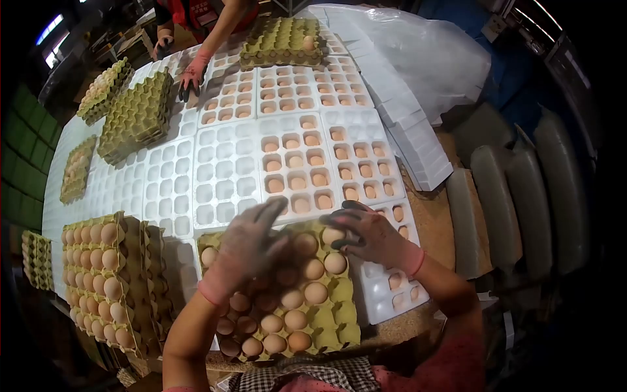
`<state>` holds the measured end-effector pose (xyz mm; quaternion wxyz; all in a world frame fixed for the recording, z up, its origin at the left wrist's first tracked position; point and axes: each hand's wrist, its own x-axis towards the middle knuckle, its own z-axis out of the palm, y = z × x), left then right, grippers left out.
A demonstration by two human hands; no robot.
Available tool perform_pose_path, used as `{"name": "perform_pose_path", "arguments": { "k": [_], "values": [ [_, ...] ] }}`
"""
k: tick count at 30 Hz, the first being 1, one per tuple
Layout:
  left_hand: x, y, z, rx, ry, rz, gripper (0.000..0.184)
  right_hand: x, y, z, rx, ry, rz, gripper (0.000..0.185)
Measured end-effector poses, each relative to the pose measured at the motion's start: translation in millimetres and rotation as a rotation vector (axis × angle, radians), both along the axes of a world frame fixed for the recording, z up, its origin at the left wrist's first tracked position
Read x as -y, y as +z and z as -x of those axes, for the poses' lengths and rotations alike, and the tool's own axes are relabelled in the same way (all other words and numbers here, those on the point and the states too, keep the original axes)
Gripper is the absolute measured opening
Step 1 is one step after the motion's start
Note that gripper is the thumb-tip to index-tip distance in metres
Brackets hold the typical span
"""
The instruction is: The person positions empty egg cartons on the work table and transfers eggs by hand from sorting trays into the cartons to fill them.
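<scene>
Near centre: yellow-green moulded-pulp tray (343,300), part full; rounded brown eggs (315,292) within, near-right cups bare. Beyond, right of centre: white square-welled foam trays (285,174), largely filled. Beyond, left of centre: matching foam trays (225,173), unfilled. Gloved right hand (369,235): fingers about one egg (332,234), grip unclear. Gloved left hand (250,247): blurred above pulp tray, hold cannot be told.

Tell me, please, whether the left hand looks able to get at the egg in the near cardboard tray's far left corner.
Probably yes: the left hand is over the same tray, and nothing covers that egg.
</scene>
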<state>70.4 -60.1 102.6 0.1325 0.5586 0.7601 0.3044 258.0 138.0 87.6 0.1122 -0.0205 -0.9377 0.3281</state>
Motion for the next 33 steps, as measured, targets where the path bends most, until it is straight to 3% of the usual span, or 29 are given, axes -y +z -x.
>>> {"name": "perform_pose_path", "arguments": {
  "k": [2, 3, 4, 5, 7, 9, 10, 11, 12, 13, 14, 15, 17, 18, 19, 21, 23, 25, 27, 29, 31, 32, 33],
  "values": [
    [5.5, -2.7, -19.9, -0.075, -0.060, 0.037, 0.054, -9.6, -7.1, -18.1, -0.080, -0.196, 0.961, 0.037],
    [5.8, -19.2, -23.7, -0.263, -0.179, 0.054, 0.053, -17.2, -6.0, -24.7, -0.063, -0.183, 0.976, 0.045],
    [5.3, -22.5, -27.9, -0.453, -0.298, 0.072, 0.051, -8.1, -0.3, -27.2, -0.106, -0.088, 0.503, 0.050],
    [4.1, -21.7, -31.9, -0.459, -0.294, 0.073, 0.051, 5.1, 3.9, -29.9, -0.146, 0.003, 0.028, 0.055],
    [-4.2, -11.7, -35.5, -0.391, -0.296, 0.128, 0.050, 31.6, -5.8, -37.0, 0.266, 0.097, -0.416, 0.072],
    [6.2, -15.9, -21.6, -0.405, -0.291, 0.072, 0.045, 31.8, 16.2, -24.3, 0.656, 0.043, -0.297, 0.071],
    [16.3, -12.2, -17.2, 0.178, -0.060, -0.140, 0.037, 23.9, 13.7, -26.7, 0.648, 0.053, -0.303, 0.071],
    [27.3, -10.2, -11.3, 0.759, 0.175, -0.345, 0.029, 11.9, 6.6, -35.8, 0.478, -0.009, 0.146, 0.067],
    [38.2, -9.0, 3.1, 0.734, 0.218, -0.341, 0.030, 6.8, 1.8, -40.9, 0.293, -0.075, 0.593, 0.064],
    [45.5, -6.7, 16.5, 0.711, 0.262, -0.337, 0.030, 12.6, 13.1, -36.2, 0.138, -0.099, 0.700, 0.058],
    [46.1, -3.2, 22.3, 0.202, 0.211, -0.172, 0.038, 21.0, 26.0, -28.4, 0.172, -0.049, 0.414, 0.051],
    [39.1, 19.4, 13.6, 0.104, 0.116, 0.106, 0.040, 29.1, 34.7, -17.7, 0.196, 0.000, 0.122, 0.045],
    [25.1, 11.5, -3.8, -0.396, -0.121, 0.149, 0.049, 54.7, 10.2, -5.9, 0.243, 0.062, -0.540, 0.037],
    [17.8, 2.8, -9.1, -0.432, -0.181, 0.221, 0.051, 63.5, -15.3, -2.4, 0.231, 0.101, -0.795, 0.033],
    [11.3, -3.5, -12.5, -0.465, -0.240, 0.295, 0.054, 63.0, -1.2, 5.8, 0.224, 0.096, -0.801, 0.033],
    [1.6, 12.3, -13.2, -0.473, -0.328, 0.415, 0.050, 53.2, 34.5, 19.2, 0.708, 0.227, -0.515, 0.055],
    [-2.6, 18.4, 6.7, -0.326, -0.336, 0.492, 0.047, 18.8, 35.3, 19.3, 0.631, 0.219, -0.374, 0.053],
    [-3.7, 17.4, 46.4, 0.176, -0.236, 0.409, 0.048, -22.6, 16.3, 39.0, 0.200, 0.164, 0.243, 0.038],
    [-22.3, 16.4, 77.9, 0.166, -0.134, 0.304, 0.050, -43.3, 10.6, 82.7, 0.032, -0.118, 0.328, 0.041],
    [-48.2, 8.8, 112.0, 0.148, 0.240, 0.042, 0.036, -71.2, -15.3, 146.3, -0.004, -0.253, 0.402, 0.047],
    [-77.5, -6.0, 146.5, -0.008, 0.319, 0.156, 0.032, -78.9, -30.8, 207.6, 0.030, -0.431, 0.134, 0.051],
    [-94.5, -44.1, 177.3, -0.283, 0.330, 0.205, 0.028, -85.2, -40.3, 235.7, 0.186, -0.465, 0.083, 0.054],
    [-106.1, -60.1, 192.5, -0.276, 0.295, 0.305, 0.030, -84.3, -49.3, 254.2, 0.283, -0.512, 0.029, 0.056]
  ]
}}
